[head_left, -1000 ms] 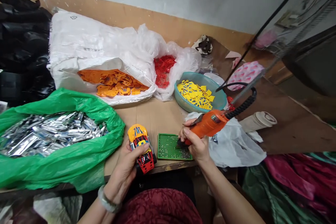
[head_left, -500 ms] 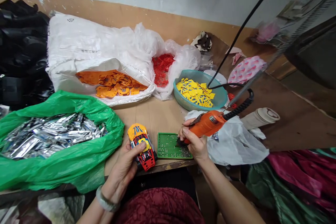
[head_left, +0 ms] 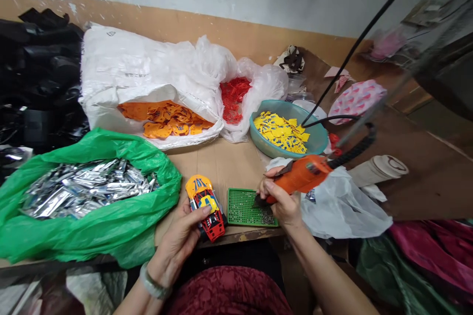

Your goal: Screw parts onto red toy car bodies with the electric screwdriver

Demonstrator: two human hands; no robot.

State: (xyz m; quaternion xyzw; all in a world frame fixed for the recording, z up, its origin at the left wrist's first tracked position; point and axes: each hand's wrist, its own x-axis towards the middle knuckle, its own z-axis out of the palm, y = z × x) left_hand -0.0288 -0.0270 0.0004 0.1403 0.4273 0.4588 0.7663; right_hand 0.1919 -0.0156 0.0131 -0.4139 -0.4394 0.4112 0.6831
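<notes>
In my left hand point(head_left: 185, 231) is a toy car point(head_left: 207, 209) with an orange hood, a yellow roof and a red rear, held at the table's front edge with my thumb on its side. My right hand point(head_left: 283, 199) is wrapped round an orange electric screwdriver point(head_left: 301, 174), tilted so its dark tip points down and left. That tip is over a green perforated tray point(head_left: 240, 206) holding many small screws; whether it touches them I cannot tell. The tray lies just right of the car.
A green bag point(head_left: 148, 157) of shiny silver parts lies left. Behind are a white sack point(head_left: 121, 59) of orange parts, a clear bag of red parts point(head_left: 234, 98) and a teal basin point(head_left: 266, 145) of yellow pieces. A black cable point(head_left: 354, 54) hangs at right, above a white plastic bag point(head_left: 343, 206).
The whole scene has shifted slightly right in view. My hands keep the toy car and the screwdriver, with the screwdriver still over the green tray.
</notes>
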